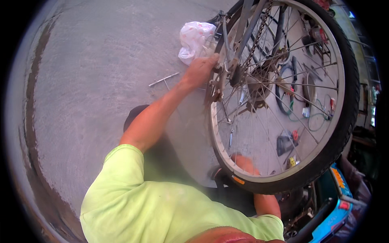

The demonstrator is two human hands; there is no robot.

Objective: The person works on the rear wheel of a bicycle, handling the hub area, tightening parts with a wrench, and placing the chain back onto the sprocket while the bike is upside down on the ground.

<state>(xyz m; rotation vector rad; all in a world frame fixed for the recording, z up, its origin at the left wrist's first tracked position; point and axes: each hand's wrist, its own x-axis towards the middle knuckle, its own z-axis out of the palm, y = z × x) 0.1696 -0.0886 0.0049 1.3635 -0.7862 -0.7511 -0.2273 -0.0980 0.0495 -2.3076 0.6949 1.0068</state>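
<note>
A bicycle wheel (349, 81) with a black tyre, metal rim and thin spokes stands before me, joined to the grey frame tubes (250, 30). My left hand (201, 69) reaches to its left edge, beside the frame and rusty brake parts (218, 83). The fingers curl at the tyre's edge, their tips partly hidden. Dark chain (259, 34) runs down to the hub (259, 85). My right hand (245, 163) is behind the wheel's lower rim, blurred and partly covered, so its fingers cannot be read.
A white plastic bag (195, 40) lies beyond my left hand, with a T-shaped metal tool (163, 79) nearer. Through the spokes show a wrench (231, 139), a black cup-like container (284, 143) and a green cord (292, 111). A blue box (330, 218) stands at lower right.
</note>
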